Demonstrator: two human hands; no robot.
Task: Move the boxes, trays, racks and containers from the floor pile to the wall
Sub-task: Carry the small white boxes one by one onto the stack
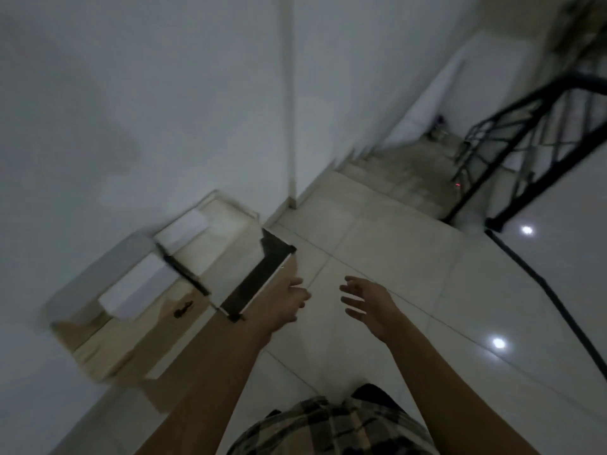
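Though blurred, pale wooden boxes, dark tray

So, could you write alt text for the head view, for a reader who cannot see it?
The left hand and right hand, both open, reach toward a dark tray among boxes stacked against a white wall. The picture is blurred; stairs rise at right.
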